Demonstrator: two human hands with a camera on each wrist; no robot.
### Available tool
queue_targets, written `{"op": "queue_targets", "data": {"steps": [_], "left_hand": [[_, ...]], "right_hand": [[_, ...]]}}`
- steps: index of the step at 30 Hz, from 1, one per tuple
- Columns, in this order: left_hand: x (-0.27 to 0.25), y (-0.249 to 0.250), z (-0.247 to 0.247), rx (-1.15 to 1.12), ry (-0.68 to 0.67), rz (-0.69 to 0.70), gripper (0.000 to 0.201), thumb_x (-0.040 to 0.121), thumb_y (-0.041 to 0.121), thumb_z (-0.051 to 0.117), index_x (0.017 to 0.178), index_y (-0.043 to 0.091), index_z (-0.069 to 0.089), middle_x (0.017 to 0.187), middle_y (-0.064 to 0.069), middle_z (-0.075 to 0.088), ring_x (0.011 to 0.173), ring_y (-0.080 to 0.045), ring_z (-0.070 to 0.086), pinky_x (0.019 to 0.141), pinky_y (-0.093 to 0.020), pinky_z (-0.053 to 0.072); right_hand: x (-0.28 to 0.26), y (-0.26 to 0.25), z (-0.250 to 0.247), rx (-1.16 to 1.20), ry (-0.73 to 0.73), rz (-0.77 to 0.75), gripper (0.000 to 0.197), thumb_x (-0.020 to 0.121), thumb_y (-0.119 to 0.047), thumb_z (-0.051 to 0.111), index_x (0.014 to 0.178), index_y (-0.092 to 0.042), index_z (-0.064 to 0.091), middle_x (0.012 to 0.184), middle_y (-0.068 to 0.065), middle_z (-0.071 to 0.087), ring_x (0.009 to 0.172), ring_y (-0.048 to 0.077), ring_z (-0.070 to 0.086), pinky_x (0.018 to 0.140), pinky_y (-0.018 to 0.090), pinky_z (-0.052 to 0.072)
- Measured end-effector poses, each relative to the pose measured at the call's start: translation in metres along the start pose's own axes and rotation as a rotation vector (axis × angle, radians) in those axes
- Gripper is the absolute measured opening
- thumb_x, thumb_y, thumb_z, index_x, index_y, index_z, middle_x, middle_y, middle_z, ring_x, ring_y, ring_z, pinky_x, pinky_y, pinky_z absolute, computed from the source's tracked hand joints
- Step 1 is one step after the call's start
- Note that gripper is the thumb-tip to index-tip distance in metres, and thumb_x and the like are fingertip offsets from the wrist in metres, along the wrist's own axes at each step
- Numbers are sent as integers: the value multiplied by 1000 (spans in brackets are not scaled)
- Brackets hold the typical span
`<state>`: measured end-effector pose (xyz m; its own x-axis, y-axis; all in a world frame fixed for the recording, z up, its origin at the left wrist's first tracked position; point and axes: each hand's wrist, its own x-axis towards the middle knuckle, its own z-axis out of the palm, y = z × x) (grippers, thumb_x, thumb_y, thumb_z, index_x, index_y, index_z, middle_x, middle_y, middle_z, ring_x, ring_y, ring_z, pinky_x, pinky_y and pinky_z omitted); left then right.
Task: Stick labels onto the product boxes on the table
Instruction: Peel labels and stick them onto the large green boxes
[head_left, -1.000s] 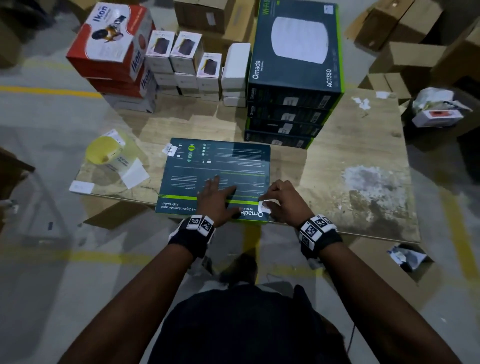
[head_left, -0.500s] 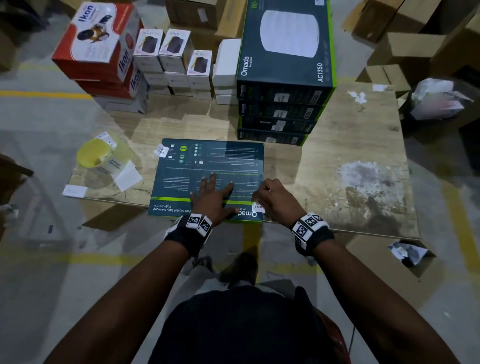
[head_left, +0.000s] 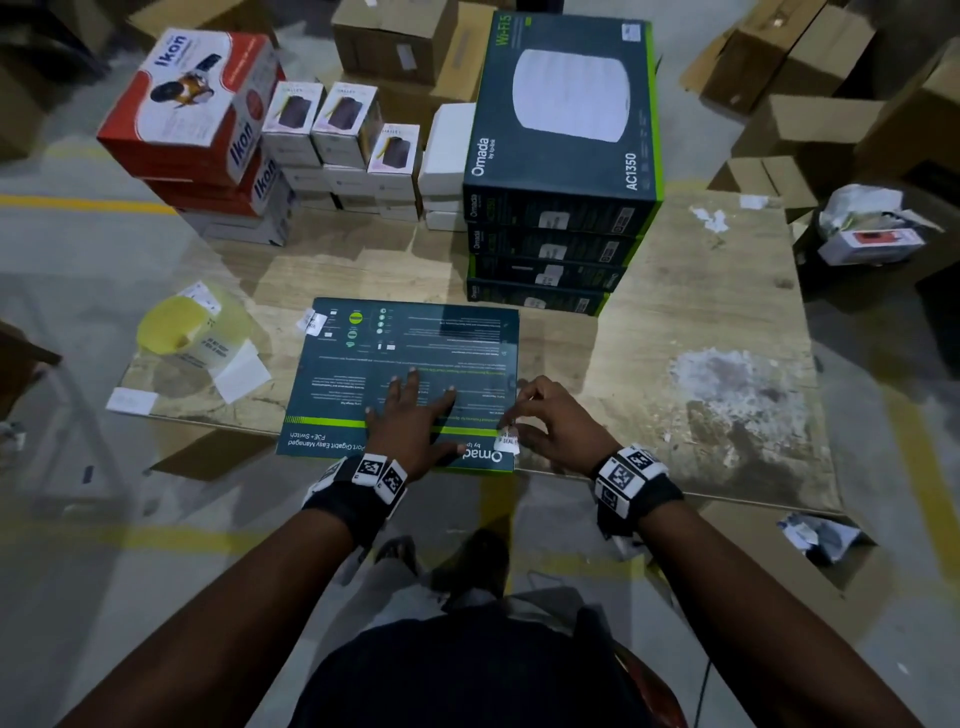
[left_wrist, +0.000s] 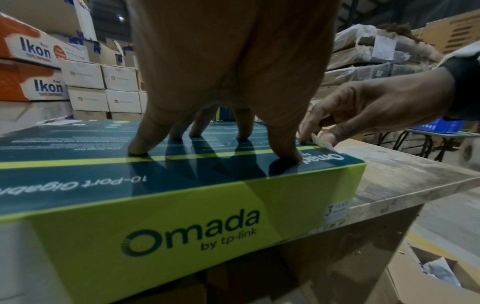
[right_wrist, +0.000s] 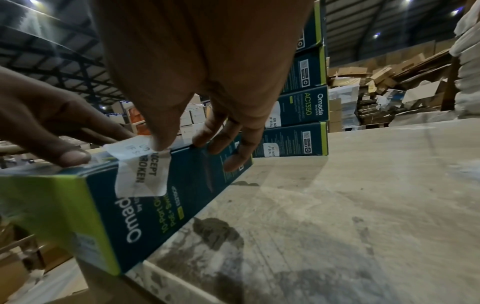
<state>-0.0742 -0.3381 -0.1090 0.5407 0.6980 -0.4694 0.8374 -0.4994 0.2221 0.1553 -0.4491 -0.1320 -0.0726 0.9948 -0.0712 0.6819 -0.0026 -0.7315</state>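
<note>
Our right hand (head_left: 556, 423) pinches the free upper end of a white seal label (right_wrist: 141, 164) between thumb and forefinger, right at the top edge of the flat Omada box (head_left: 410, 374). The label's lower half already lies stuck down the box's right side wall, printed words showing, while the upper flap stands lifted off the top face. The remaining right fingers (right_wrist: 233, 144) trail along that same side wall, touching it.

Our left hand (head_left: 415, 415) is spread flat, fingertips (left_wrist: 137, 149) and thumb pressed down on the top face, beside the label and steadying the box. It holds nothing.

The box lies at the near edge of the table (head_left: 717, 322), its green front wall overhanging that edge slightly, and the label sits at the box's near right corner.

We judge the step in hand to be the wrapping of this seal over the box's edge: one half placed, the other not yet down. Next we should fold the flap over onto the top face and rub it flat from the edge inward, so no crease or bubble forms, while the left hand bears down on the box.

Further back, against the far edge, stands the Omada stack (head_left: 561, 156), with seals on its side walls.
</note>
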Motion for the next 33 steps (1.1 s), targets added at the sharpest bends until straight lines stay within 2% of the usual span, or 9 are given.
{"op": "queue_targets", "data": {"steps": [5,12,15,19,22,24,27,30,33], "left_hand": [[0,0,-2,-15,-11,2,88,80,67,66,153,46,21,166,-7,-9,152,-35,-6,114,-70,14],[0,1,-3,6,-9,1,88,80,67,66,153,45,22,166,-7,-8,152,-36,-4,114,-69,15],[0,0,-3,21,-7,3,88,80,68,64,153,46,22,166,-8,-7,152,-36,-3,113,-69,16],[-1,-1,-2,36,-10,4,88,80,69,63,153,46,21,166,-8,-7,152,-37,-3,113,-70,16],[-1,0,-3,36,-12,8,87,81,69,62,154,45,20,166,-9,-6,152,-37,-3,113,-69,17],[-2,1,-4,41,-19,14,88,81,69,62,154,45,20,166,-8,-6,152,-37,-3,113,-68,17],[-3,2,-10,10,-51,17,85,83,64,64,154,43,23,166,-11,-4,151,-39,-1,116,-64,18],[-2,5,-30,-101,-67,48,69,85,53,70,146,30,47,160,-19,24,145,-38,27,115,-45,31],[-8,21,-54,-484,-53,181,36,89,39,71,119,19,71,123,-6,68,112,-21,65,98,-34,50]], "right_hand": [[-4,4,1,72,2,55,11,96,-16,64,104,-22,71,107,-6,46,106,14,47,86,26,38],[-27,14,-5,229,18,192,13,96,-12,64,95,-25,67,105,-10,52,105,6,54,81,16,48],[-34,13,-2,247,69,249,18,92,-8,66,88,-26,67,101,-1,59,99,10,60,85,23,48],[-45,16,-4,406,193,407,7,91,-10,68,85,-14,67,89,1,68,78,11,64,75,32,48],[-51,9,-11,728,300,487,12,91,-12,67,81,-7,64,83,23,65,79,28,67,77,56,56],[-52,-2,-18,889,343,462,15,92,-2,67,79,-4,61,75,20,60,81,29,66,86,52,59],[-52,-22,-31,1024,392,427,12,91,3,66,82,-2,61,68,10,61,69,24,65,75,45,63],[-51,-38,-39,1072,398,399,5,92,0,67,90,-3,64,70,6,60,68,18,61,71,45,63],[-49,-54,-43,1015,322,337,7,91,-6,71,96,-2,68,80,17,64,74,18,64,74,44,63]]}}
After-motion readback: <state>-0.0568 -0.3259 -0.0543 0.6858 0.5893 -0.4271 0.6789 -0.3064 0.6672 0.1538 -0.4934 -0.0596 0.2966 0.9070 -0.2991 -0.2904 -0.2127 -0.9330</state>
